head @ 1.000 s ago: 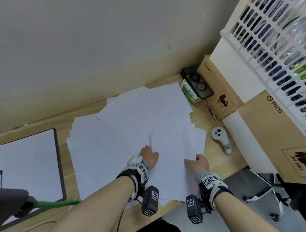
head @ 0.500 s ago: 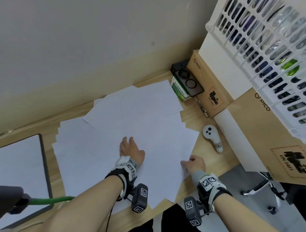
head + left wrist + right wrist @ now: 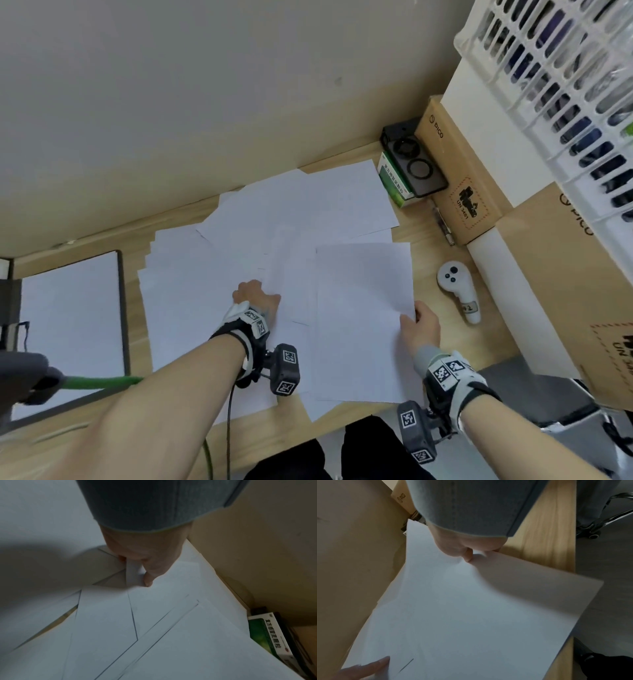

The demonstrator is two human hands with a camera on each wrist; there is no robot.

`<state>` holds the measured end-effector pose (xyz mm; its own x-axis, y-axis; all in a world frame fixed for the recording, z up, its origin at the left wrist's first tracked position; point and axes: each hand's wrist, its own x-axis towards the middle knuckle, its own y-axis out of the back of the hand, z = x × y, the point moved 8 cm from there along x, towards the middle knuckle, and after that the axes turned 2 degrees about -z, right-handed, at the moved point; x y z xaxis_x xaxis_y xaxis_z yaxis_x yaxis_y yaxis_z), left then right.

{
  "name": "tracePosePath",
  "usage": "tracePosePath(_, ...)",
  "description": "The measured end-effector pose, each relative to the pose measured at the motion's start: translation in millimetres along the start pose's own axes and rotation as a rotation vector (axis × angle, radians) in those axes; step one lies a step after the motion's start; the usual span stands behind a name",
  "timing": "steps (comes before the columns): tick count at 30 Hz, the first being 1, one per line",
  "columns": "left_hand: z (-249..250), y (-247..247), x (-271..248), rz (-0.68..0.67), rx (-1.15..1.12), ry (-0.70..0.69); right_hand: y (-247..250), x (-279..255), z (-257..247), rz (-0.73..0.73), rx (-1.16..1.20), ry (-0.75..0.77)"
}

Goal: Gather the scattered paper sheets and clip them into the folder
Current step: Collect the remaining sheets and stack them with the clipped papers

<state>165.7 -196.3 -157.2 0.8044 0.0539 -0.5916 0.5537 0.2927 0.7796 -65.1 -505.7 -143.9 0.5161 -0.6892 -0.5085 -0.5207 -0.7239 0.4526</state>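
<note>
Thumb and curled fingers of the right hand (image 3: pixel 420 327) pinch the 3 o'clock edge of the top sheet (image 3: pixel 363 318). At 9 o'clock the left hand (image 3: pixel 256 297) pinches overlapping paper sheets (image 3: pixel 239 240) between thumb and curled fingers. The folder (image 3: pixel 120 308) lies open beyond, at 9 o'clock on the desk (image 3: pixel 435 246).

Paper sheets (image 3: pixel 274 240) mid-desk (image 3: pixel 428 240), folder (image 3: pixel 72 325) left, controller (image 3: pixel 457 291) right.

Showing matt white paper sheets (image 3: pixel 260 219) lying smooth on a pale wood-grain surface (image 3: pixel 428 233). Sitting nearby: brown matt cardboard boxes (image 3: pixel 455 178), a glossy white plastic controller (image 3: pixel 457 287), a white plastic lattice basket (image 3: pixel 555 68).
</note>
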Motion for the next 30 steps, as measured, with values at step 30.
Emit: tracePosePath(30, -65, 153, -46, -0.161, -0.968, -0.242, -163, -62, -244, -0.467, 0.151, 0.278)
